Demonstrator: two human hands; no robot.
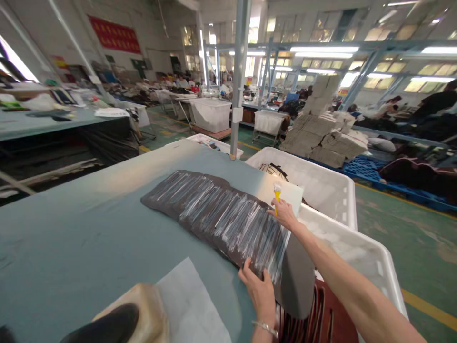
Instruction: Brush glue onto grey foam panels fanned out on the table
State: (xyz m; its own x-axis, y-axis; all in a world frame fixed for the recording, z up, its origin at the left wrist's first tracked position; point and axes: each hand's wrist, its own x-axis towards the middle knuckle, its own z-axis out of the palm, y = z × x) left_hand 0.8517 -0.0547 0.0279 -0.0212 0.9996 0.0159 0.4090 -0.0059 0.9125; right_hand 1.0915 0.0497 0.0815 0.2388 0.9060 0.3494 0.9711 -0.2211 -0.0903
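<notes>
A row of overlapping dark grey-brown sheets [214,214] lies across the blue-green table, streaked with a whitish wet-looking coating. My right hand [284,214] grips a brush with a yellow handle [277,195], its pale bristles pointing up, above the far edge of the sheets. At their near edge rests my left hand [257,286], fingers spread and touching the sheets, with a bracelet on its wrist. The last sheet on the right [296,281] shows a plain, uncoated surface. Reddish-brown layered pieces [332,309] are partly visible below it.
White bins [342,200] stand against the table's right side. A metal post [238,85] rises at the far corner. White paper [193,305] and a tan container with a black part [143,309] are at the near edge. Stacked bundles [314,128] sit beyond.
</notes>
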